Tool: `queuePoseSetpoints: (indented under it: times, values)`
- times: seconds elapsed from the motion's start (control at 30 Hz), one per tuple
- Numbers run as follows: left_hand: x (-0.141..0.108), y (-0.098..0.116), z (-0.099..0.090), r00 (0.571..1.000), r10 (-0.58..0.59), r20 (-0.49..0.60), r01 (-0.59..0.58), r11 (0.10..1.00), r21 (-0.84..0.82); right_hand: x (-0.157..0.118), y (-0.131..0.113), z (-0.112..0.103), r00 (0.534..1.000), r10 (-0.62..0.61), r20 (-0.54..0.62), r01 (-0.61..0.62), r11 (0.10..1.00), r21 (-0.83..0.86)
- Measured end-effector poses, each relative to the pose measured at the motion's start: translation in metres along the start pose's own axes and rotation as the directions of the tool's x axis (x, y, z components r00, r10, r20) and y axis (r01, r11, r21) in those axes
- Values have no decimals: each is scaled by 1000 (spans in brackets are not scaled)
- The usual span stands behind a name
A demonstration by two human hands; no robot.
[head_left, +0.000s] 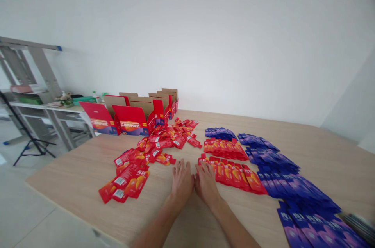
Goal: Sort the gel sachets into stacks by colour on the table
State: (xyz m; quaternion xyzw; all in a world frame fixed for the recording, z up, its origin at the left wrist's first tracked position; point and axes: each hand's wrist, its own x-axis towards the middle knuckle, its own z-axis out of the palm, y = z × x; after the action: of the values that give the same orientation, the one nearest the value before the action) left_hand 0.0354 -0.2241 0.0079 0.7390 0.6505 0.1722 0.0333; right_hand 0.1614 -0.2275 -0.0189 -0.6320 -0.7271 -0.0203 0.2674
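My left hand (182, 181) lies palm down on the wooden tabletop, fingers stretched forward, holding nothing. Close beside it, thumbs almost meeting, my right hand (206, 182) is open too. Its fingertips rest at the left end of a front row of overlapping red sachets (234, 173). Behind that row lies a second fanned row of red sachets (224, 147). To the left of my hands, loose red sachets (133, 177) are scattered, some with barcodes facing up. They run back into a bigger jumbled pile of red sachets (172, 134).
Opened red cartons (130, 119) with raised cardboard flaps stand at the table's back left. Several fanned rows of blue-purple sachets (295, 185) run down the right side. A dark object (360, 226) sits blurred at the right edge. A black tripod (33, 140) stands on the floor at left.
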Motion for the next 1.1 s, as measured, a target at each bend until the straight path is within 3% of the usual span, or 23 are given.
queuePoseSetpoints:
  times: [0.23,0.47,0.67,0.77,0.87,1.1]
  values:
    - [-2,-78,-13,972,-194,-137,212,967,139,10,-44,32,997,-33,74,30,999,45]
    - [-11,-142,-34,870,-437,-229,481,855,195,12,-84,42,992,-85,97,71,988,136]
    - [-18,-182,-46,792,-585,-172,608,783,134,22,-111,51,987,-122,105,102,979,179]
    - [-18,-192,-45,770,-628,-113,637,764,101,27,-116,60,984,-141,108,121,978,171]
    - [-15,-192,-41,776,-626,-78,631,770,92,29,-115,69,985,-132,115,113,980,161]
    - [-2,-155,-26,829,-557,-43,558,823,106,25,-105,70,986,-101,136,76,982,174]
